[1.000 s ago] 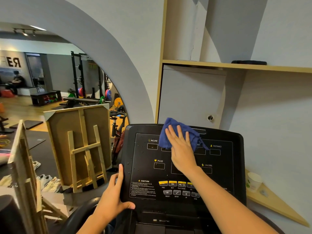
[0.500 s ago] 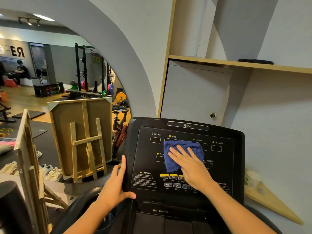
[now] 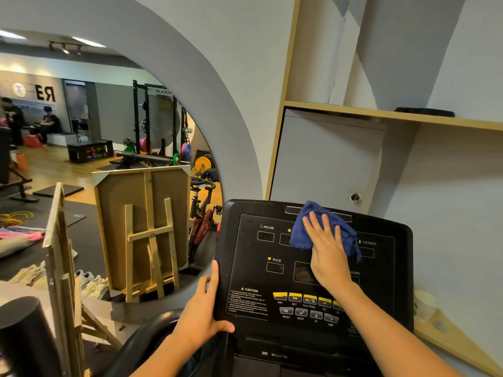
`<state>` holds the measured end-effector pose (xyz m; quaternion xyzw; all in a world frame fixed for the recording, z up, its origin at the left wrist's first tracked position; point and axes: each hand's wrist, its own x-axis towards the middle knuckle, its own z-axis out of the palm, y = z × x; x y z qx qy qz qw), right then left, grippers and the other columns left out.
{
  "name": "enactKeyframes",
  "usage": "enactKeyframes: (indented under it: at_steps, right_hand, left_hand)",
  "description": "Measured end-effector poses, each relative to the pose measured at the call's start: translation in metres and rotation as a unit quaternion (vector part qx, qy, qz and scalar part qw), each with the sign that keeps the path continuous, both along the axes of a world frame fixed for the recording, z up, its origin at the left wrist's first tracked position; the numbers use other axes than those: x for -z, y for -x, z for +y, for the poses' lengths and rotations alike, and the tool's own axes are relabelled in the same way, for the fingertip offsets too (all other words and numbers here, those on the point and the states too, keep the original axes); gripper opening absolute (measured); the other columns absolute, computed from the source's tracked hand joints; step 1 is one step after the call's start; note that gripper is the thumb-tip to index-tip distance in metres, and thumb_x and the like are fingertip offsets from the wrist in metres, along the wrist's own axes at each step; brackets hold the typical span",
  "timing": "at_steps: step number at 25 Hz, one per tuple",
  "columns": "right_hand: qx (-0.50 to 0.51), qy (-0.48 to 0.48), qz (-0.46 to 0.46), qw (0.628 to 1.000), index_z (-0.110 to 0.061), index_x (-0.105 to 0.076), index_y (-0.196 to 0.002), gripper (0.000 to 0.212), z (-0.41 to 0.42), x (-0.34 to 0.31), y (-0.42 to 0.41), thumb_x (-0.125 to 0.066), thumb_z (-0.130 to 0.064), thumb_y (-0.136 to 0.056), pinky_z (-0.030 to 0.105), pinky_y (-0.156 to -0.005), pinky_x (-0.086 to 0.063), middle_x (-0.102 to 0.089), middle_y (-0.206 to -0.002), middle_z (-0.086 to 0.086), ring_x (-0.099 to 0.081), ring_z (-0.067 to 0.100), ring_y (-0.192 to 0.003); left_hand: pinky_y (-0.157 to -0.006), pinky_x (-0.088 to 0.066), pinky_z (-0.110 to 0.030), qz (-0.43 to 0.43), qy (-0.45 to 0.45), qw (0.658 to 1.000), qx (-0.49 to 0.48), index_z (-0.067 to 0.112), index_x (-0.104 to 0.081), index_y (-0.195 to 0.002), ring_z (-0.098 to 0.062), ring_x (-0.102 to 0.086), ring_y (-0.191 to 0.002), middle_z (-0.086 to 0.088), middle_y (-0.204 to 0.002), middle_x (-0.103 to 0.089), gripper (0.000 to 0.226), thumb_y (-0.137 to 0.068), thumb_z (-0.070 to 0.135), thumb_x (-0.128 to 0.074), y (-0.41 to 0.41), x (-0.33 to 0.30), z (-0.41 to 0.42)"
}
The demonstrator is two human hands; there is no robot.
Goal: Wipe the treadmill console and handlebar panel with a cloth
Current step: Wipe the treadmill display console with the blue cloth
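Observation:
The black treadmill console [image 3: 253, 270] fills the lower middle of the head view, with yellow and grey buttons along its lower part. A crumpled blue cloth [image 3: 307, 227] lies on the upper middle of the panel, over the time and speed readouts. My right hand [image 3: 328, 251] lies flat on the cloth, fingers spread, pressing it to the panel. My left hand [image 3: 204, 314] grips the console's left edge, thumb on the front near the caution label. The curved black handlebar [image 3: 144, 338] shows below my left wrist.
A large round mirror [image 3: 81, 159] on the left reflects the gym floor, racks and people. Wooden easels [image 3: 147, 235] and a black foam roller [image 3: 24, 336] stand at left. A wooden shelf [image 3: 381, 112] and a paper cup [image 3: 424, 306] on a ledge are at right.
My right hand has slid the cloth from the middle of the panel back up to the top edge. My left hand stays on the console's left edge.

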<state>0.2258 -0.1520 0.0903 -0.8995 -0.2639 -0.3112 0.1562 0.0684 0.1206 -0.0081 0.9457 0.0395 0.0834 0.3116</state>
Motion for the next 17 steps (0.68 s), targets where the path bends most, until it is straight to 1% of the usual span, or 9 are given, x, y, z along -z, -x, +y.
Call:
enactKeyframes:
  at_steps: [2, 5, 8, 10, 12, 15, 17]
  right_hand:
    - [0.002, -0.004, -0.016, 1.0, -0.023, -0.014, -0.156, 0.083, 0.021, -0.011, -0.004, -0.059, 0.0, -0.091, 0.049, -0.12, 0.004, -0.011, -0.164, 0.002, 0.003, 0.025, -0.151]
    - [-0.029, 0.023, -0.027, 0.999, -0.023, -0.01, -0.156, 0.086, 0.059, -0.023, -0.006, -0.061, -0.001, -0.09, 0.05, -0.12, 0.003, -0.011, -0.164, 0.003, 0.005, 0.025, -0.151]
    - [-0.072, 0.084, -0.033, 0.993, -0.026, -0.002, -0.155, 0.089, 0.094, -0.025, 0.003, -0.059, -0.003, -0.091, 0.048, -0.118, 0.009, 0.002, -0.163, -0.005, 0.011, 0.023, -0.149]
    - [-0.104, 0.116, -0.027, 0.987, -0.028, 0.001, -0.154, 0.087, 0.103, -0.017, 0.011, -0.056, -0.005, -0.093, 0.044, -0.118, 0.014, 0.009, -0.159, -0.01, 0.016, 0.018, -0.147]
    - [-0.146, 0.134, -0.018, 0.98, -0.029, -0.005, -0.155, 0.083, 0.101, -0.005, 0.019, -0.055, -0.006, -0.094, 0.04, -0.117, 0.015, 0.006, -0.159, -0.014, 0.016, 0.013, -0.148]
    - [-0.192, 0.185, -0.019, 0.964, -0.03, -0.014, -0.156, 0.081, 0.081, 0.018, 0.025, -0.06, -0.009, -0.093, 0.041, -0.119, 0.004, -0.004, -0.16, -0.014, 0.004, 0.012, -0.15]
    - [-0.202, 0.207, -0.012, 0.957, -0.032, -0.016, -0.155, 0.078, 0.064, 0.026, 0.026, -0.058, -0.011, -0.094, 0.04, -0.119, 0.004, -0.007, -0.161, -0.014, 0.006, 0.008, -0.15]
  left_hand:
    - [-0.113, -0.035, -0.037, 0.004, 0.001, 1.0, 0.001, 0.046, 0.05, -0.129, -0.019, -0.041, -0.137, 0.0, -0.159, -0.014, 0.153, -0.059, 0.055, -0.085, -0.001, 0.0, 0.0]
    - [-0.114, -0.034, -0.036, 0.007, 0.007, 1.0, 0.004, 0.046, 0.051, -0.128, -0.019, -0.041, -0.137, 0.001, -0.158, -0.013, 0.153, -0.059, 0.055, -0.086, -0.002, 0.0, 0.0]
    - [-0.113, -0.034, -0.035, 0.007, 0.003, 1.0, 0.003, 0.045, 0.051, -0.129, -0.019, -0.042, -0.137, 0.0, -0.158, -0.013, 0.154, -0.059, 0.055, -0.086, -0.002, 0.0, 0.001]
    - [-0.113, -0.035, -0.035, 0.009, 0.002, 1.0, 0.003, 0.044, 0.05, -0.13, -0.02, -0.042, -0.137, -0.001, -0.157, -0.013, 0.153, -0.059, 0.057, -0.085, -0.002, -0.001, 0.001]
    - [-0.111, -0.037, -0.035, 0.008, -0.002, 1.0, 0.003, 0.042, 0.048, -0.133, -0.02, -0.043, -0.136, -0.001, -0.157, -0.014, 0.153, -0.058, 0.058, -0.085, -0.002, -0.001, 0.002]
    - [-0.109, -0.04, -0.034, 0.003, -0.004, 1.0, 0.006, 0.04, 0.046, -0.136, -0.019, -0.045, -0.134, 0.0, -0.156, -0.015, 0.153, -0.058, 0.058, -0.085, -0.002, 0.0, 0.002]
    - [-0.108, -0.041, -0.034, 0.0, -0.006, 1.0, 0.009, 0.04, 0.046, -0.136, -0.019, -0.045, -0.133, -0.001, -0.156, -0.015, 0.153, -0.057, 0.06, -0.084, -0.002, 0.001, 0.003]
